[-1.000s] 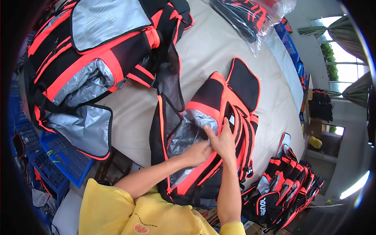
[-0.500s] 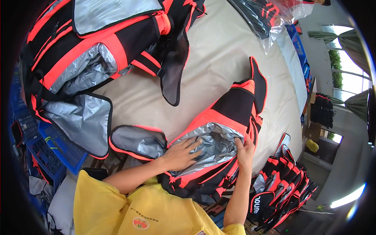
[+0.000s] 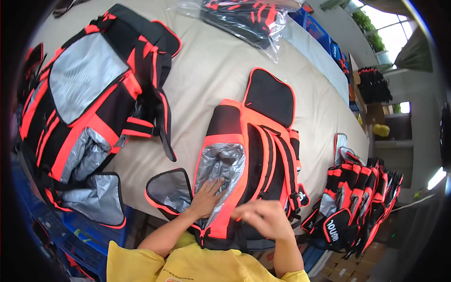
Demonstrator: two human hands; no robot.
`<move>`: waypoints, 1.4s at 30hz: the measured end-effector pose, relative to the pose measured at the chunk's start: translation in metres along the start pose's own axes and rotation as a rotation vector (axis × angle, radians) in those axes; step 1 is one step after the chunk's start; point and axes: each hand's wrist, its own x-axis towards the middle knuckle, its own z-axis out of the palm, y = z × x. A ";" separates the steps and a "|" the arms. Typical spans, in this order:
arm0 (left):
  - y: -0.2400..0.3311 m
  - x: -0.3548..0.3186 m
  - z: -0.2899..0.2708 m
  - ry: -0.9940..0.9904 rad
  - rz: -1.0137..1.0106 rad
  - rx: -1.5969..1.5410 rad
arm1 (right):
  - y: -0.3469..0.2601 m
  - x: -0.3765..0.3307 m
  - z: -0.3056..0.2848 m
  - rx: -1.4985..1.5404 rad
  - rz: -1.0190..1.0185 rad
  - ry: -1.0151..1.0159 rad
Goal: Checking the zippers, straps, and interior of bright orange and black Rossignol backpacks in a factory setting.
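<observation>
A black backpack [image 3: 253, 174] with neon orange trim lies on the table in front of me. Its side opening is unzipped and shows a crinkled silver lining [image 3: 221, 157]. My left hand [image 3: 206, 198] rests in that opening, fingers spread over the lining. Just right of the opening, my right hand [image 3: 265, 218] hovers over the bag, slightly blurred, its fingers loosely bent and nothing visible in them. A grey-lined side flap [image 3: 171, 190] is folded out to the left. The black top flap [image 3: 270, 98] lies turned back at the far end.
A similar backpack [image 3: 103, 110] lies open at the left on the beige-covered table [image 3: 197, 61]. A clear plastic bag [image 3: 244, 21] with black and orange goods is at the far side. Blue crates [image 3: 89, 230] stand lower left; stacked backpacks [image 3: 352, 202] stand at the right.
The backpack has turned, so its strap side now shows more. My right hand has let go of the opening's right edge and lifted off. My left hand stays in the opening.
</observation>
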 end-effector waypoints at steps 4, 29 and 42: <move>-0.008 0.001 0.000 0.041 0.018 -0.064 | -0.075 0.008 -0.005 0.406 -0.536 0.160; 0.059 0.133 -0.119 0.396 -0.096 0.375 | 0.130 0.016 -0.037 0.441 -0.008 0.920; -0.047 0.101 -0.018 0.339 -0.206 0.530 | 0.324 0.024 0.026 -0.679 0.290 0.709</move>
